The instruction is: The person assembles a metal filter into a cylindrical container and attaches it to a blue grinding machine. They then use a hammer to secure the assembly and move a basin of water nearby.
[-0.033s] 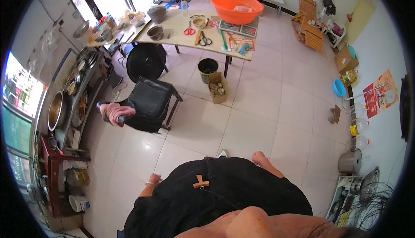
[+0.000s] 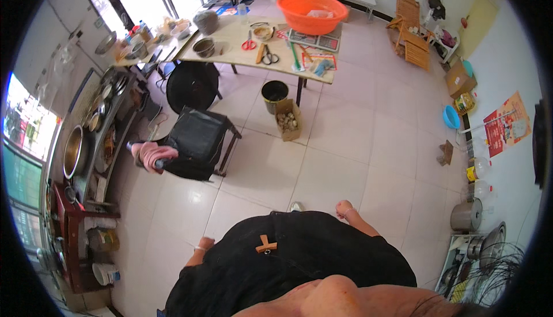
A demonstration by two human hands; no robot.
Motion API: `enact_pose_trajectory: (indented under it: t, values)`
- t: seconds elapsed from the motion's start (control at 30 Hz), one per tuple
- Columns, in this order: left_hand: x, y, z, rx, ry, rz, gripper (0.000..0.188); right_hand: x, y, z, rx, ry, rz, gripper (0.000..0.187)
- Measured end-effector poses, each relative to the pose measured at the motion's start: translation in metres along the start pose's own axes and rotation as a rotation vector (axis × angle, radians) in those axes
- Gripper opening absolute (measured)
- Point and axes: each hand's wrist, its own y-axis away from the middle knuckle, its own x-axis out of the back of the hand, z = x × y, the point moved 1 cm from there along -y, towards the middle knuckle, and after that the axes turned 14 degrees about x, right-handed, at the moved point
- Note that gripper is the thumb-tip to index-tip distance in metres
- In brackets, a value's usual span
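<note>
My left hand (image 2: 206,242) hangs low beside my black top, its fingers curled in and nothing showing in them. On the other side, my right hand (image 2: 344,208) is held out over the tiled floor, closed in a loose fist with no object visible. Both hands are apart from any furniture. Nearest the left hand stands a black-covered chair (image 2: 199,138) with a pink cloth (image 2: 154,157) draped over its back. A wooden cross-shaped pendant (image 2: 266,243) lies on my front. One light-coloured shoe tip (image 2: 296,206) shows below me.
A long table (image 2: 236,52) ahead bears red-handled scissors (image 2: 249,44), black scissors (image 2: 269,56), bowls and an orange basin (image 2: 311,16). Beneath its edge are a black bucket (image 2: 275,93) and a cardboard box (image 2: 287,122). Shelves of pans (image 2: 98,127) line the left; a pot (image 2: 466,214) stands right.
The view has shifted slightly, so the table and chair appear a little lower and further left. My hands stay low at my sides, holding nothing visible.
</note>
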Motion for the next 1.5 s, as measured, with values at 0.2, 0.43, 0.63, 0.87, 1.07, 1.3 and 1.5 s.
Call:
enact_pose_trajectory:
  t: [0.2,0.43,0.63,0.87,1.07,1.3,1.5]
  values:
    - [-0.027,0.040,0.084,0.077,0.122,-0.028,0.033,0.053,-0.087,0.024,-0.031,0.199,-0.120,0.018]
    - [-0.027,0.098,0.233,-0.150,0.163,-0.029,0.036,0.032,-0.135,-0.012,-0.050,0.231,-0.259,0.021]
    - [-0.008,-0.094,0.167,0.022,0.101,-0.122,0.029,0.029,-0.162,-0.104,0.114,0.137,-0.209,0.019]
    - [0.019,-0.213,0.262,-0.489,-0.490,-0.008,0.027,0.057,-0.228,-0.166,0.022,0.205,-0.217,0.022]
    - [0.053,-0.170,0.441,-0.097,0.238,-0.240,0.023,0.086,-0.253,-0.265,0.130,-0.417,0.044,0.019]
    - [0.099,-0.215,0.487,-0.701,-0.034,-0.008,0.022,0.273,-0.315,-0.458,0.534,-1.179,0.258,0.028]
    - [0.104,-0.161,0.449,0.063,0.753,-0.131,0.020,0.424,-0.369,-0.555,0.544,-1.588,0.427,0.075]
